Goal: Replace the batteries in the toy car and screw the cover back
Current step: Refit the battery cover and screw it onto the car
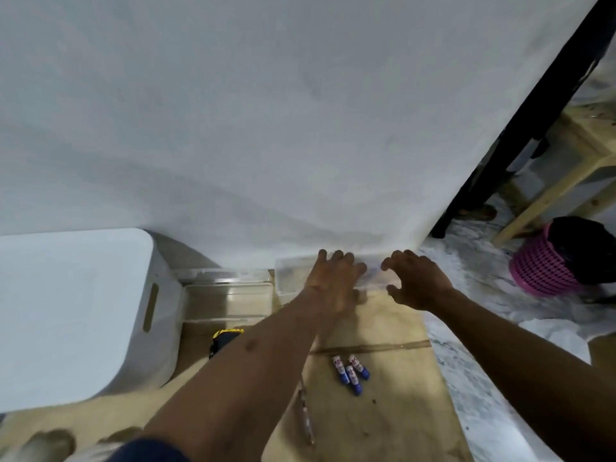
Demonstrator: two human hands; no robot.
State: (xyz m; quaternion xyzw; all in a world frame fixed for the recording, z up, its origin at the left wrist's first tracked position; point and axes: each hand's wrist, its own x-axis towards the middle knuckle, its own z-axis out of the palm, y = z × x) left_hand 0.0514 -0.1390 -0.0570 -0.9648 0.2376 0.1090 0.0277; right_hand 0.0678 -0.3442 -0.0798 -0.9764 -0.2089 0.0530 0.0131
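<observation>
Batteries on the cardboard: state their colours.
White with blue ends batteries; head view shows them.

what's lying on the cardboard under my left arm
Three blue batteries lie loose together there, with a thin screwdriver-like tool beside them. The left arm covers most of a yellow-and-black object.

- One view only, from a wide-angle camera worn on the head, looking forward and steeply down along both outstretched forearms.
- It sits close: the hands, left (333, 278) and right (416, 281), reach out near mid-frame, fingers spread and holding nothing.
- The lower frame takes in the brown cardboard sheet (373, 421) on the floor; a hanging white cloth (266, 111) fills the upper half.
- Straight edges bow toward the borders, as with the black post (520, 118) at right.
</observation>
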